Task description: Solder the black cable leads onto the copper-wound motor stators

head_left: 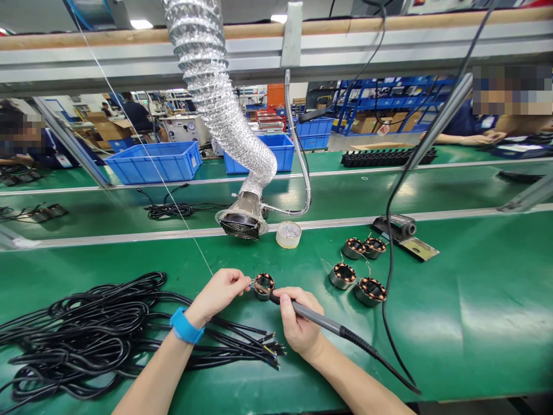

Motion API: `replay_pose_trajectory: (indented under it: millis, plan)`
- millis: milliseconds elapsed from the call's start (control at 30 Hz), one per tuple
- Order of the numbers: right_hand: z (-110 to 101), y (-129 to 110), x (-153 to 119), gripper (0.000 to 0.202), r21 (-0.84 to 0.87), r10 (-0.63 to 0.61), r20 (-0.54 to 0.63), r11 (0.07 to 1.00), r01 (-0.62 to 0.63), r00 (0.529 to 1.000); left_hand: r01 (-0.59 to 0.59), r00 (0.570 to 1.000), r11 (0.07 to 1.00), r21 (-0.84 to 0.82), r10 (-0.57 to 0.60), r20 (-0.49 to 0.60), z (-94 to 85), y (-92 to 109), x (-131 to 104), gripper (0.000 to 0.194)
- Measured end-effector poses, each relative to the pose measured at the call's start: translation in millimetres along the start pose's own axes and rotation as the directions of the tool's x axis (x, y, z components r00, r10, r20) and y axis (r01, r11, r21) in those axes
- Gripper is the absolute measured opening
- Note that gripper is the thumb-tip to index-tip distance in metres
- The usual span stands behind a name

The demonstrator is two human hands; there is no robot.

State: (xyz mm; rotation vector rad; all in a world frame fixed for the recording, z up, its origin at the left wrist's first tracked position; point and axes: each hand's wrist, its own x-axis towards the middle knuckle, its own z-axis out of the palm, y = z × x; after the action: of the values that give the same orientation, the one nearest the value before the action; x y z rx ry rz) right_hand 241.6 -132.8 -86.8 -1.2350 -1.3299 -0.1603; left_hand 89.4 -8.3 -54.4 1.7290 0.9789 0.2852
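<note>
My right hand (300, 323) is closed around the grey handle of a soldering iron (317, 317), whose tip reaches into a motor stator (264, 283) on the green bench. To the left of that stator, my left hand (224, 291), with a blue wristband (185, 326), pinches a thin solder wire (166, 187) that runs down from the upper left. The fingertips are close to the stator's near-left rim; the exact contact at the iron's tip is too small to make out. Four-wire detail is hidden, but several more stators (343, 275) with copper windings stand to the right.
Bundled black cables (86, 328) cover the left of the bench, their stripped ends near my wrists. A fume hose (207, 86) hangs above, its fan nozzle (242, 222) behind the stator. Nearby are a round tub (288, 234), an iron holder (404, 233) and blue bins (155, 161). Co-workers sit beyond.
</note>
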Motion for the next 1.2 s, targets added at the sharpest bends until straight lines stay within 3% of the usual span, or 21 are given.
replay_pose_trajectory:
  millis: [900, 1200]
  plan:
    - [-0.9, -1.9, 3.2, 0.018, 0.003, -0.011, -0.012, 1.000, 0.011, 1.000, 0.005, 1.000, 1.000, 0.020, -0.005, 0.010, -0.5, -0.5, -0.2, 0.050]
    - [-0.2, -1.0, 2.4, 0.018, -0.036, 0.035, -0.029, 0.999, -0.036, 0.999, 0.013, 1.000, 1.000, 0.023, -0.013, 0.002, 0.0, 2.7, -1.6, 0.052]
